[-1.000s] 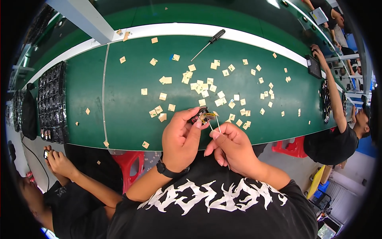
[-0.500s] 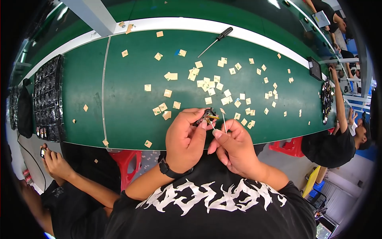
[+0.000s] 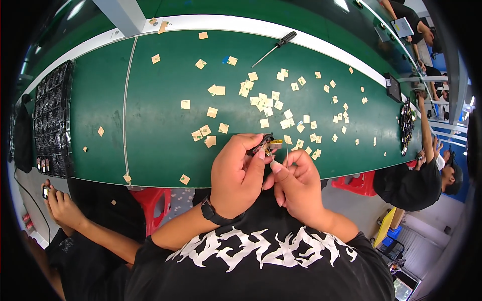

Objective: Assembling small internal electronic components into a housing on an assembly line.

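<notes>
Close to the table's near edge, my left hand (image 3: pixel 236 173) is closed around a small black electronic part (image 3: pixel 262 143), with a yellow strip (image 3: pixel 276 142) sticking out of its right side. My right hand (image 3: pixel 298 185) pinches a thin metal tool (image 3: pixel 287 153) upright between thumb and fingers. A second thin shaft reaches from the thumb tip to the black part; whether both belong to one tool I cannot tell. A beige square (image 3: pixel 287 139) appears at the upright shaft's tip. My fingers hide much of the black part.
Many beige adhesive squares (image 3: pixel 261 102) are scattered over the green table (image 3: pixel 160 135). A black-handled screwdriver (image 3: pixel 273 48) lies at the far edge. Black trays (image 3: pixel 52 118) stand at left, a black box (image 3: pixel 393 87) and dark parts (image 3: pixel 406 128) at right. People sit at both sides.
The yellow strip shows more broadly now, as the black part has turned slightly. My right hand and the upright shaft have shifted a little to the right; the view has moved slightly.
</notes>
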`<state>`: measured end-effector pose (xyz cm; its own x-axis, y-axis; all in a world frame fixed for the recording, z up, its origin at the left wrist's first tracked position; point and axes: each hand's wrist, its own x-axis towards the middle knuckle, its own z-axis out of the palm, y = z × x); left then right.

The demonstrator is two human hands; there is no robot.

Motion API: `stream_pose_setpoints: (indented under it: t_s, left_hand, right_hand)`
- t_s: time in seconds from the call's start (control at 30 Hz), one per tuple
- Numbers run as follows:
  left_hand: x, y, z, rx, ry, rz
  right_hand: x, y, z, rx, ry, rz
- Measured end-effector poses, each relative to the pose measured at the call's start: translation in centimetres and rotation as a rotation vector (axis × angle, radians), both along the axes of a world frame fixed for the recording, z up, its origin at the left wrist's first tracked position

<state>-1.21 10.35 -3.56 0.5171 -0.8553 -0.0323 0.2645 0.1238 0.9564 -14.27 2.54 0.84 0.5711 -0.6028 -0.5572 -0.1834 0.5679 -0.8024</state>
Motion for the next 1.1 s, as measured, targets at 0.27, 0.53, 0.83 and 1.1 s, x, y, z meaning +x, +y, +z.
stream_pose_setpoints:
  t_s: [0.27, 0.53, 0.83, 1.1]
  left_hand:
    - [0.3, -0.1, 0.9, 0.052, 0.184, -0.021]
    - [0.6, -0.3, 0.6, -0.026, 0.243, -0.028]
    - [0.7, -0.1, 0.2, 0.014, 0.132, -0.06]
    - [-0.1, -0.3, -0.2, -0.03, 0.186, 0.064]
  right_hand:
    - [-0.2, 0.7, -0.4, -0.27, 0.052, 0.004]
    - [-2.1, -0.9, -1.1, -0.564, 0.084, 0.075]
    - [-0.2, -4.5, 1.0, -1.461, 0.164, 0.531]
    - [-0.3, -5.1, 0.5, -1.283, 0.075, 0.527]
